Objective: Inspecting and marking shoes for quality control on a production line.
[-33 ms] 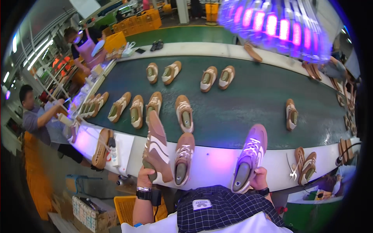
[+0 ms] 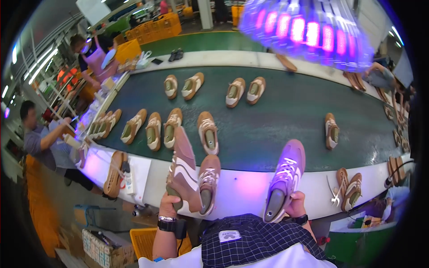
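Observation:
My left hand (image 2: 169, 204) grips a brown sneaker (image 2: 185, 167) by the heel, turned on its side with the white side stripes showing. Just right of it, another brown sneaker (image 2: 209, 178) with white laces rests upright on the white ledge, partly covered by the held one. In my right hand (image 2: 296, 205) is a second sneaker (image 2: 286, 172), held by the heel with its toe pointing away and tinted purple by the light. Greenish inserts show in the shoe openings.
Beyond the white ledge (image 2: 250, 187) lies a dark green conveyor belt (image 2: 268, 129) carrying several sneakers. A purple-glowing lamp (image 2: 308, 33) hangs at the upper right. Loose soles (image 2: 115, 174) and a power strip (image 2: 129, 181) sit left; two people (image 2: 38, 138) work at the left side.
The sneaker in my left hand has shifted slightly right and now overlaps the standing one more. The whole view has moved a little. Both hands keep their hold.

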Demonstrator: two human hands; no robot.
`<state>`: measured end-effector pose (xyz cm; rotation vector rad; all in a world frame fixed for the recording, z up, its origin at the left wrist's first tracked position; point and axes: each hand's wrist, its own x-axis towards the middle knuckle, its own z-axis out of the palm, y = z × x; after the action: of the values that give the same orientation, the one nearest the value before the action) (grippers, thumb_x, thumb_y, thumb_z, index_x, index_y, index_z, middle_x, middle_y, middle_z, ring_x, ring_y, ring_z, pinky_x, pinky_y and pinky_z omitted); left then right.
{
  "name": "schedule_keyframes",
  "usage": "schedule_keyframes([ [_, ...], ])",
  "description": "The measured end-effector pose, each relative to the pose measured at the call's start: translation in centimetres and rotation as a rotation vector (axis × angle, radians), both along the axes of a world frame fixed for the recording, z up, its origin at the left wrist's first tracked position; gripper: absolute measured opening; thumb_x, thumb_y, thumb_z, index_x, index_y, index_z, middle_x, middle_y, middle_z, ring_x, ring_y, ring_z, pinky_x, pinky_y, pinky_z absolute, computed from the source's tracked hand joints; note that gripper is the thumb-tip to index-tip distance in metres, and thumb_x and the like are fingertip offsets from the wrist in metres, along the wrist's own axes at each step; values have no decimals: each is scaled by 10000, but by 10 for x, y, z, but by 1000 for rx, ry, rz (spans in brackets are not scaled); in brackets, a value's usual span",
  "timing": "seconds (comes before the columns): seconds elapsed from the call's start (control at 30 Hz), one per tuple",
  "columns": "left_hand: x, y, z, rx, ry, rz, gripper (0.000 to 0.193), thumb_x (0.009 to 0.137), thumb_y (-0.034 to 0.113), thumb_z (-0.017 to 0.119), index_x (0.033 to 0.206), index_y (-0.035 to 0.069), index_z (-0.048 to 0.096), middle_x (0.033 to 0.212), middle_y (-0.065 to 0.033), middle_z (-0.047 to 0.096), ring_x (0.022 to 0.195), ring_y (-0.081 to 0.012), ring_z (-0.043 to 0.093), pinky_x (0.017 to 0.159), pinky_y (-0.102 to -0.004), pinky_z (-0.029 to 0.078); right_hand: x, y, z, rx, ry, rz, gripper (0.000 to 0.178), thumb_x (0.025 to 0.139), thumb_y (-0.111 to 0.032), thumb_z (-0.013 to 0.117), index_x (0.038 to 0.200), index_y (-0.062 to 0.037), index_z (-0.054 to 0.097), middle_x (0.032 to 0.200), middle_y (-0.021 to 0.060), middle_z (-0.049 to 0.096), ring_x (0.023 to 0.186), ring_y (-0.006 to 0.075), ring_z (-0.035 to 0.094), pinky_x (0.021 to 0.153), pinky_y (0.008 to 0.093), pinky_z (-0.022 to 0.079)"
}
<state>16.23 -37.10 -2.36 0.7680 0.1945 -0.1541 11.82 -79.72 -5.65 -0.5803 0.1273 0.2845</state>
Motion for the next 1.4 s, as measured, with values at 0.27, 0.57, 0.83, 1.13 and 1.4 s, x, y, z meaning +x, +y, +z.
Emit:
schedule_keyframes([
  [0.27, 39, -123, 47, -31, -209, -482, 877, 474, 26, 616, 1316, 18, 372, 1196, -98, 519, 1124, -262, 493, 992, -343, 369, 7, 21, 50, -10, -95, -54, 673, 689, -231, 592, 1270, 56, 410, 1164, 173, 556, 1052, 293, 556, 981, 413, 404],
  [0.57, 53, -189, 80, 29, -399, -600, 840, 554, 98, 686, 1298, 64, 298, 1157, -117, 490, 1101, -279, 502, 960, -377, 405, 11, -1, 61, 106, -198, -58, 674, 707, -199, 573, 1302, 45, 374, 1206, 192, 527, 1114, 294, 527, 1002, 413, 392],
  [0.83, 37, -207, -3, -164, 18, -740, 700, 716, 256, 665, 1295, -16, 381, 1259, -160, 493, 1150, -276, 505, 995, -411, 403, 4, -8, 28, 206, -40, -124, 610, 760, -325, 490, 1235, 54, 450, 1176, 208, 555, 1042, 314, 574, 952, 430, 438],
  [1.13, 41, -201, 9, -196, 116, -497, 539, 860, 257, 557, 1315, 27, 381, 1269, -126, 498, 1160, -269, 491, 1034, -415, 353, 22, -18, 58, 63, -17, -167, 526, 826, -265, 522, 1248, 38, 438, 1210, 170, 538, 1087, 265, 544, 993, 392, 399],
  [1.4, 56, -202, 29, -195, -29, -193, 508, 851, 211, 597, 1301, 85, 399, 1254, -61, 506, 1168, -220, 481, 1016, -391, 374, 26, -19, 71, 33, -40, -413, 512, 817, -128, 592, 1280, -20, 402, 1202, 96, 538, 1095, 234, 538, 978, 404, 412],
])
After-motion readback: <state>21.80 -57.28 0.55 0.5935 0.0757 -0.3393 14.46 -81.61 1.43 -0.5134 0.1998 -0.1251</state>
